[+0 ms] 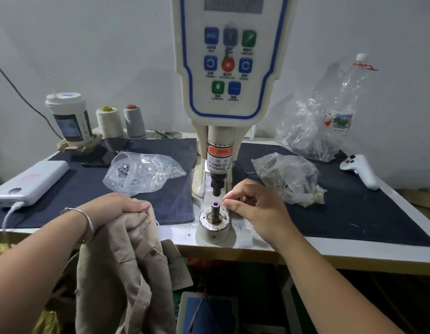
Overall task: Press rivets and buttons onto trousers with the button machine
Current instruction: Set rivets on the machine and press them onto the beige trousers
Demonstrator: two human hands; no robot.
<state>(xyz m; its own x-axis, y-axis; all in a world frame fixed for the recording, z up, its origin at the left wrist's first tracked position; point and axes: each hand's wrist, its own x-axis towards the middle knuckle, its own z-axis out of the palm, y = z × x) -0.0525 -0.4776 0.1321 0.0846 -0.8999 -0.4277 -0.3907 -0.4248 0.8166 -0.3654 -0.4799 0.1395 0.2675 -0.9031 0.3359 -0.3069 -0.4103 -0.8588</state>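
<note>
Starting at the far left, a white power bank [28,180] lies on the dark cloth mat [88,186] with a white cable [10,213] plugged into its near end. Behind it a lidded paper cup [68,116] stands on crumpled brown paper, with a cream thread cone [109,122] and a grey thread cone [134,121] side by side just to its right. A black phone [105,153] lies flat on the mat, and beside it sits a clear plastic bag [143,171] of small metal parts. Nearer the table edge, the left hand [117,206], a silver bangle [85,222] on its wrist, grips a bunched fold of the beige trousers [127,268], which hang down over the front of the table [329,251]. In the middle stands the button machine [229,68], its dark upper punch [217,186] raised above the lower die post [215,209], the two apart. Just right of the post, the right hand [255,208] is curled, thumb and forefinger pinched together on something too small to make out. Further right lies a second clear bag [288,177] of brassy pieces, then a larger crumpled bag [315,126] with an empty plastic bottle [348,92] leaning at the wall, and a white handheld controller [360,171] on the mat
</note>
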